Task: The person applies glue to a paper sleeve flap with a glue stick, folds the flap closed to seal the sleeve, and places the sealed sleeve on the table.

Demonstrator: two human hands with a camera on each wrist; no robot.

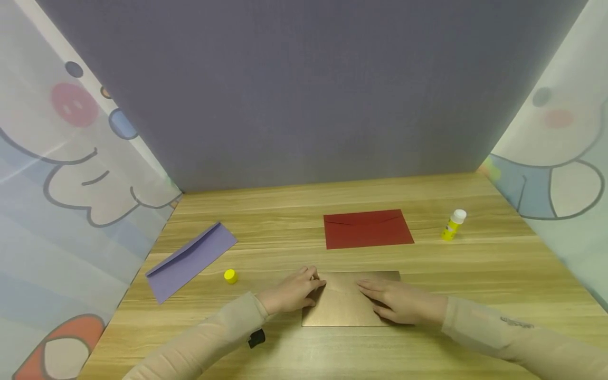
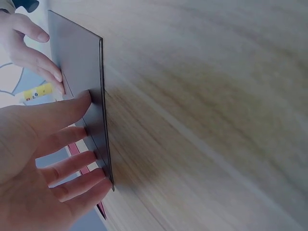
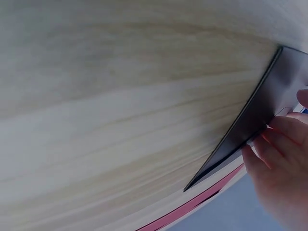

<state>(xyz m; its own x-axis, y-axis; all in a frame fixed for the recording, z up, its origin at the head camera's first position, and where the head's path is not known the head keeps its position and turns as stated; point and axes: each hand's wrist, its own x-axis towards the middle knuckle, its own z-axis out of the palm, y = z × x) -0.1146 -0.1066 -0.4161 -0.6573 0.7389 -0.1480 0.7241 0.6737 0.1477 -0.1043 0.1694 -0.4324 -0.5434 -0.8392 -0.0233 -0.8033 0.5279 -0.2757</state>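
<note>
A flat bronze-brown envelope (image 1: 338,309) lies lengthwise on the table near its front. My left hand (image 1: 293,290) is over its left end, with thumb and fingertips (image 2: 83,102) touching the upper face. On the right part rests my right hand (image 1: 399,302), its fingers laid fairly straight across the surface and pointing inward. Seen from the right wrist, the fingertips (image 3: 248,150) meet the envelope (image 3: 245,125) along a fold line. Neither hand grips the paper; the envelope's right end is partly hidden under the right hand.
Beyond the hands lies a red envelope (image 1: 368,230). A glue stick (image 1: 452,227) with a white upper end stands at the back right. On the left are a small yellow cap (image 1: 230,276) and a purple envelope (image 1: 192,264). A grey panel (image 1: 328,95) borders the table's back.
</note>
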